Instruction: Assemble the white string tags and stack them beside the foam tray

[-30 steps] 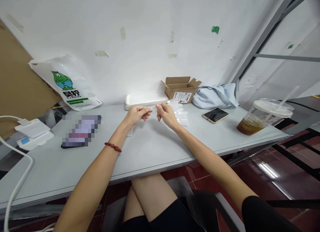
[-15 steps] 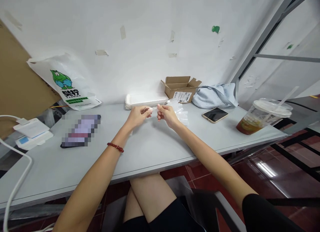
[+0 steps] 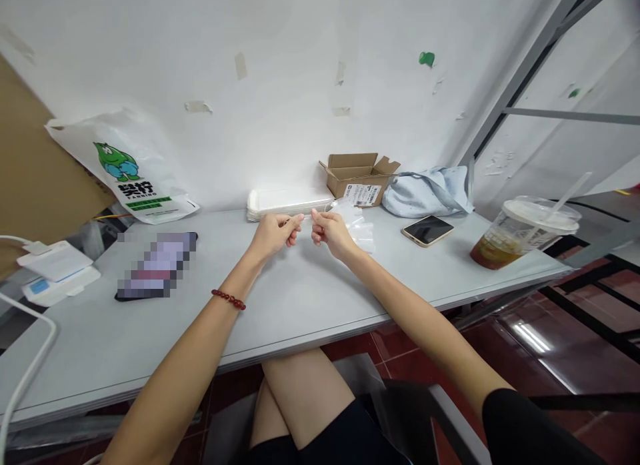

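Note:
Just above the middle of the table, my left hand [image 3: 274, 237] and my right hand [image 3: 334, 233] face each other with fingertips a small gap apart. Both are closed in a pinch on a thin, pale cord [image 3: 308, 217] that spans the gap. It is too fine to make out well, and its ends are hidden by the fingers. Several clear plastic pieces [image 3: 364, 237] lie beside and behind my right hand. Behind my left hand rests a stack of long white trays or sleeves [image 3: 285, 201].
An open cardboard box [image 3: 350, 186] and a light blue cloth bag [image 3: 425, 191] stand against the wall. To the right are a phone [image 3: 428, 231] and a lidded drink cup [image 3: 505, 241]. Leftward are a blurred-screen phone [image 3: 160, 265], a white plastic bag [image 3: 165, 178] and a white cable [image 3: 30, 365].
The view has shifted slightly. My hands keep about the same place and pinch; a small white bit showing at my left fingertips before is now less visible.

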A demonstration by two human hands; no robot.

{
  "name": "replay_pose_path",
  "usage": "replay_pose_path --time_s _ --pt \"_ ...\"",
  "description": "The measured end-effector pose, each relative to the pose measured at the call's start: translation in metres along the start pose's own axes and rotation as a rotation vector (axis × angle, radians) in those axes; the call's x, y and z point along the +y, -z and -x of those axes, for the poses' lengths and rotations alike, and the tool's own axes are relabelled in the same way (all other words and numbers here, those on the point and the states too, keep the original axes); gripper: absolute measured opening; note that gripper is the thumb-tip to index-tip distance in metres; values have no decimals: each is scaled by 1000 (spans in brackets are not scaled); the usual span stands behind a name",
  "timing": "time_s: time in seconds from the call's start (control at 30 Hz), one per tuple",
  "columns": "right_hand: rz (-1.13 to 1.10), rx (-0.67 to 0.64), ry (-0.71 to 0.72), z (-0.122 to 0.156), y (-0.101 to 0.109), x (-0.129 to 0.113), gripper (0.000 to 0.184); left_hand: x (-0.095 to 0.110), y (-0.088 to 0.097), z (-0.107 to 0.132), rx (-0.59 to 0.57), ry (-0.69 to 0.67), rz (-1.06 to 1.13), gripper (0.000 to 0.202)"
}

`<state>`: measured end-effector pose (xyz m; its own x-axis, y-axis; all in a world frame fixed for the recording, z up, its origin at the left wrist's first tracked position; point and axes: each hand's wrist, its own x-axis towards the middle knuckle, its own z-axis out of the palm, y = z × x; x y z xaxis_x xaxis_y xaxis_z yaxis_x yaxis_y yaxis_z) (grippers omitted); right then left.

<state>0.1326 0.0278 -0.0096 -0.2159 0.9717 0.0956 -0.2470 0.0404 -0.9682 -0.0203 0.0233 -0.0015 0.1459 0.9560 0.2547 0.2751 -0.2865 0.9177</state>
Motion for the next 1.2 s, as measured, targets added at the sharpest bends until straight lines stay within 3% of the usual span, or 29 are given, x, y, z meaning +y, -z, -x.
replay_pose_path --time_s 0.33,0.47,0.57,0.63,0.7,0.8,0.9,1.0,1.2 --pt "-139 91 -219 -5 0 6 47 1 -1 2 -23 -111 -203 45" --pt "-85 120 -134 -6 2 0 46 -4 0 0 0 -132 -236 46" --pt "82 197 73 -9 18 -13 43 -11 4 -5 53 -109 -258 48" --pt "281 272 230 -14 37 -23 35 -15 8 -8 101 -67 -276 49" --pt "480 352 291 -18 60 -31 27 -18 11 -10 143 -32 -300 49" --pt "710 463 233 -23 91 -36 22 -21 13 -12 172 -19 -329 43" --pt "984 520 181 -24 108 -35 22 -20 12 -12 164 17 -352 35" --pt "1146 548 149 -23 109 -33 21 -19 11 -11 147 59 -384 30" --pt "1260 498 27 -20 103 -31 19 -21 11 -11 150 86 -449 27"
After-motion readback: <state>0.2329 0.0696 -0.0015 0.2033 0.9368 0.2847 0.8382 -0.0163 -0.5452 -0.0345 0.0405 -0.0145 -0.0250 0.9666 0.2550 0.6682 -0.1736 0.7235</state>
